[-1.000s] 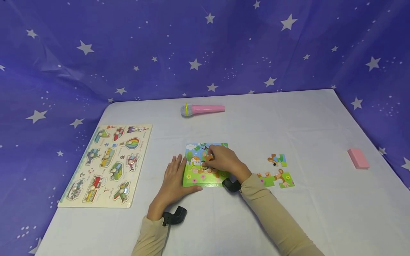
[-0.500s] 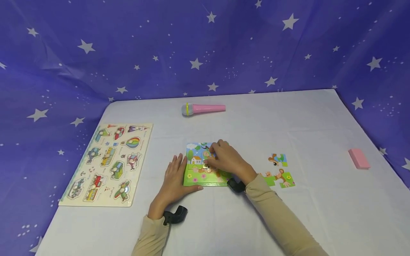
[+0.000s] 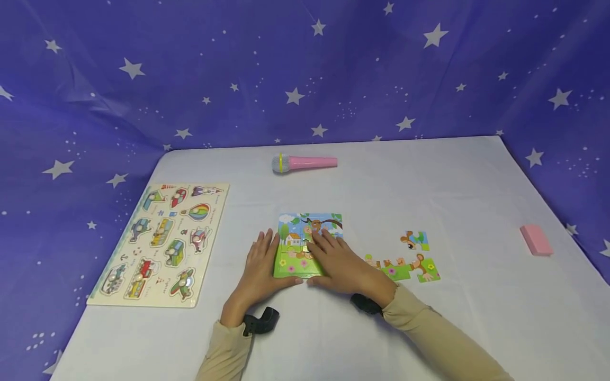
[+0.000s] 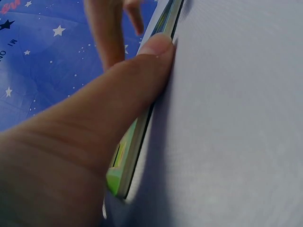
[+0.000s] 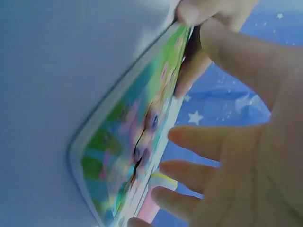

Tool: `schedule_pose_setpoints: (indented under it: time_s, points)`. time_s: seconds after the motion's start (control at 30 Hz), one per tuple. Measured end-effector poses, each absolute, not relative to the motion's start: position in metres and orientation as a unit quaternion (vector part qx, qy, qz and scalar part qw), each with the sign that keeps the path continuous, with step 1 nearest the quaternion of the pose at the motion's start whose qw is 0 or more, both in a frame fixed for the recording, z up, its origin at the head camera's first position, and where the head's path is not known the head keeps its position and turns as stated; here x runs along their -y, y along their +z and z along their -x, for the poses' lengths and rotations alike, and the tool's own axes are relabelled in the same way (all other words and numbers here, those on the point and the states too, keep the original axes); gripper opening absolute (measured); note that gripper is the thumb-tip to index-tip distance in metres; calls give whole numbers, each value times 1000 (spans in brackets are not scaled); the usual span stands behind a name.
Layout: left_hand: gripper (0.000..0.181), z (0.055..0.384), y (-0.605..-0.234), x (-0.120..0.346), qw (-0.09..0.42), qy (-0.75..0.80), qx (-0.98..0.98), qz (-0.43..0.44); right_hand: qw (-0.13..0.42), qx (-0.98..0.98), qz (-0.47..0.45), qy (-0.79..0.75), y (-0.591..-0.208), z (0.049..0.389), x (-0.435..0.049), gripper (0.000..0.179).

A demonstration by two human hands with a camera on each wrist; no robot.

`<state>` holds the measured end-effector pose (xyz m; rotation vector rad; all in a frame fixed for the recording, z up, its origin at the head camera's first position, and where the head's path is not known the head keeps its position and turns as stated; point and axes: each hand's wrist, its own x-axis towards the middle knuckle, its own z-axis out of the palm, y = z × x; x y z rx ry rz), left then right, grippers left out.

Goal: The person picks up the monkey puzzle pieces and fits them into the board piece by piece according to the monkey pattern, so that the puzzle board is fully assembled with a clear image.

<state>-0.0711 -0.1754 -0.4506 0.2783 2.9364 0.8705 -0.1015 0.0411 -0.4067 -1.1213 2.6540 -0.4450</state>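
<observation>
A small jigsaw puzzle [image 3: 289,267] with a monkey, house and flower picture lies flat on the table in a tray. My left hand [image 3: 257,272] rests along its left side, fingers straight and thumb at the front edge. In the left wrist view that thumb [image 4: 142,66] lies against the board's edge. Over the puzzle's right part is my right hand [image 3: 345,267], palm down with fingers spread, hiding the pieces beneath. The right wrist view shows its fingers [image 5: 199,142] extended above the picture [image 5: 151,104], pinching nothing. Right of it lie loose jigsaw pieces [image 3: 427,269].
One more loose piece [image 3: 414,241] lies behind the others. A peg puzzle board [image 3: 159,243] with vehicles occupies the left side. A pink toy microphone [image 3: 310,162] lies at the back, and a pink block [image 3: 536,239] near the right edge. A starry blue curtain [image 3: 305,69] surrounds the table.
My right hand has let go of the puzzle's middle, drawn back toward the front right and flattened with fingers spread. More of the monkey picture shows at the top. The left hand has stayed put.
</observation>
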Motion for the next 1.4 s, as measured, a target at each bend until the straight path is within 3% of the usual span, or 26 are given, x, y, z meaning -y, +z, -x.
schedule_pose_setpoints:
  time_s: [0.1, 0.23, 0.97, 1.4]
  points:
    - [109, 71, -451, 175, 33, 280, -955, -90, 155, -899, 383, -145, -403, 92, -44, 79]
    - [109, 72, -450, 175, 31, 281, -955, -90, 171, -896, 388, -137, -403, 87, -46, 80]
    - [110, 69, -451, 176, 28, 281, -955, -88, 186, -893, 387, -132, -408, 90, -44, 78]
    - [109, 70, -449, 175, 26, 286, -953, -93, 154, -895, 395, -140, -409, 91, -45, 72]
